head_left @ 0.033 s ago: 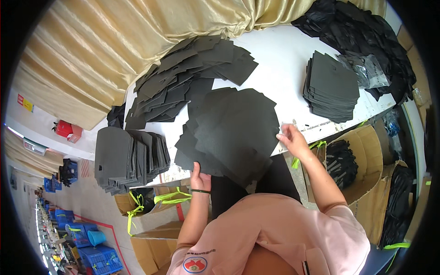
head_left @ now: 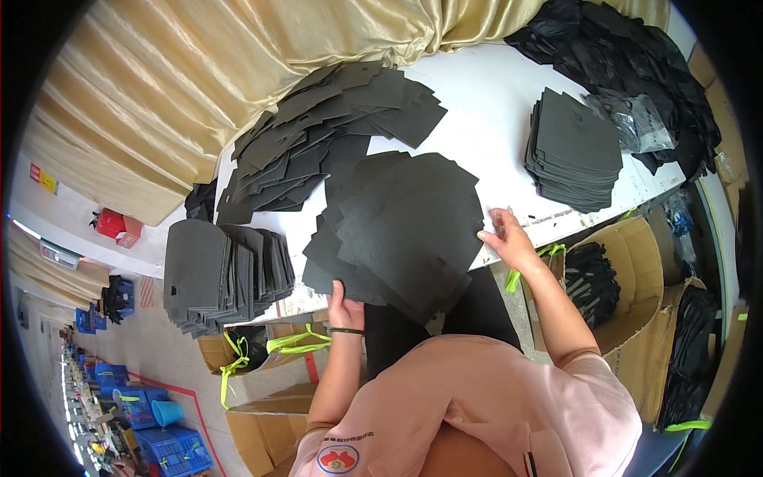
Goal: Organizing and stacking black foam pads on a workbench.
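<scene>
Black sheets [head_left: 409, 226], matte and flat, in a ragged fan

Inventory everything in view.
fanned sheets: many, black, table front
loose sheets: many, black, back left
stacks: at least two, black, left and right
heap: one, black, back right
bag: one, transparent, by heap
table: one, white, centre
curtain: one, gold, behind table
cartons: several, brown, below and right
straps: several, lime, near cartons
crates: several, blue, lower left
bucket: one, blue, by crates
box: one, red, far left
shirt: one, pink, bottom
hands: two, bare, at fanned sheets' edges
</scene>
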